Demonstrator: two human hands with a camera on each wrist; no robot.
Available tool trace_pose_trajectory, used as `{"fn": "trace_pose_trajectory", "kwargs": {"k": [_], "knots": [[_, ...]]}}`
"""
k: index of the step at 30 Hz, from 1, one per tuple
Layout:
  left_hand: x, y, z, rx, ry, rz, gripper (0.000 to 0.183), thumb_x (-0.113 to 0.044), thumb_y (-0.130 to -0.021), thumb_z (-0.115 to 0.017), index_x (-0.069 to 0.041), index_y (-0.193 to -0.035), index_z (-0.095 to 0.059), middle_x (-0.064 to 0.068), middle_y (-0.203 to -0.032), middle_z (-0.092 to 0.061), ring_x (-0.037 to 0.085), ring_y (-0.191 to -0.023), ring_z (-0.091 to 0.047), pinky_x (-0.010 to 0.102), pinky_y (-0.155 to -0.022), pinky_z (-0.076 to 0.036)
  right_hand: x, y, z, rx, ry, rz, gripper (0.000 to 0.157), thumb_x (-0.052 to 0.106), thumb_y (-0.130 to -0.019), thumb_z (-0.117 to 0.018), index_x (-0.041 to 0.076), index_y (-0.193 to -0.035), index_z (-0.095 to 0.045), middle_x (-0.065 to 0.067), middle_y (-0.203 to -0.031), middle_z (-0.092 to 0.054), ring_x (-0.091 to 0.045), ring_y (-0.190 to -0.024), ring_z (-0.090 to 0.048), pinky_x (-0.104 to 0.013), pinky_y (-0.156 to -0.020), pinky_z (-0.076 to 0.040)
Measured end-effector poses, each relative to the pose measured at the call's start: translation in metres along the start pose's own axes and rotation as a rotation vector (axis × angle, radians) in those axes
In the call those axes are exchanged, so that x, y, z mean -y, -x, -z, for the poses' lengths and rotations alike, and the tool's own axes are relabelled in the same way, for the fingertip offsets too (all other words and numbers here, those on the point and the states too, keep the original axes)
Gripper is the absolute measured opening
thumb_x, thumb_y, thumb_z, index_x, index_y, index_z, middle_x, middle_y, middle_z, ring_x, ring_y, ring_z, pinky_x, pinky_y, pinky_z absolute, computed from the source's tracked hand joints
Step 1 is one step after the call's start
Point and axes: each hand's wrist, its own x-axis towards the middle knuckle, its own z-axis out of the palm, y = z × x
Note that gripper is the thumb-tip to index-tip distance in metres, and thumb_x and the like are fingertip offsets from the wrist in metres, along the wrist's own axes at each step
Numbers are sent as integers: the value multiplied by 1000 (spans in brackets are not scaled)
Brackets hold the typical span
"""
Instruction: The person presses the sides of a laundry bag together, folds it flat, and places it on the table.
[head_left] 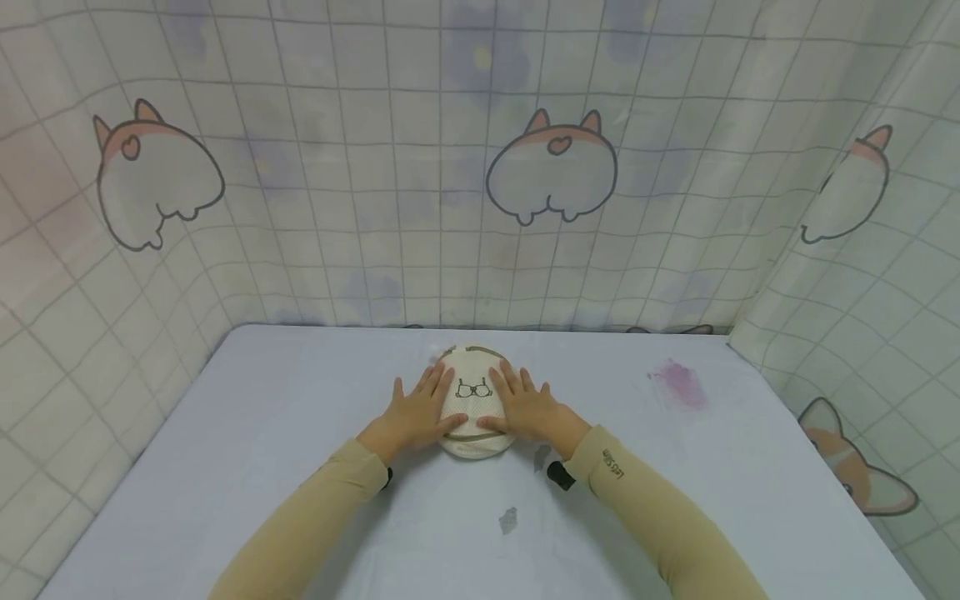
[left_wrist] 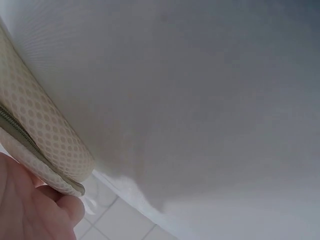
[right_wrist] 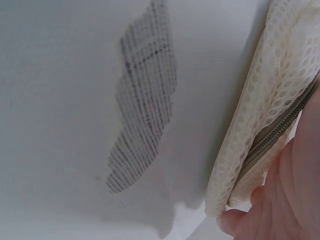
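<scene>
A round cream mesh laundry bag (head_left: 474, 408) with a bra drawing on top lies on the white table. Spread fingers of my left hand (head_left: 415, 414) rest on its left side, and my right hand (head_left: 531, 410) lies the same way on its right side. Both thumbs point inward near the front rim. Seen from the left wrist, the bag's honeycomb mesh wall (left_wrist: 42, 117) and olive zipper (left_wrist: 35, 147) run beside the hand. The right wrist view shows the zipper (right_wrist: 277, 132) along the mesh side, with the hand against it.
The white table (head_left: 285, 408) carries a pink stain (head_left: 681, 383) at the right and a grey patch (head_left: 508, 521) in front of the bag. Grid-patterned curtains (head_left: 442, 208) with cartoon animals stand behind and at both sides. Each wrist wears a dark device (head_left: 560, 476).
</scene>
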Motion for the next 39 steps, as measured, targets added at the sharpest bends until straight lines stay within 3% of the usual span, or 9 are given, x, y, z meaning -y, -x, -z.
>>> {"fn": "trace_pose_trajectory", "kwargs": {"k": [19,25,39], "knots": [[3,-6,-2,49,-6,23,88,-60,-105,-41,-2,-164,-10,18,-169,-3,34,-155,-8,74,-115,-9,6,-1,4,21,31,-33,92,63,-103,-44,7,-165,-7,-18,-170,2,-48,-151,-13,-66,-115,-29],[-3,-1,8,89,-9,43,87,-58,-106,-43,-1,-164,-11,19,-170,-5,34,-155,-10,73,-116,-11,8,0,5,27,38,-23,92,63,-103,-44,6,-165,-6,-18,-170,2,-50,-151,-13,-64,-116,-28],[-2,-2,5,70,-15,46,87,-58,-106,-44,-1,-163,-12,19,-169,-6,34,-155,-12,71,-117,-14,5,-1,1,22,29,0,92,62,-104,-43,5,-165,-3,-20,-170,7,-51,-151,-9,-62,-116,-30]]}}
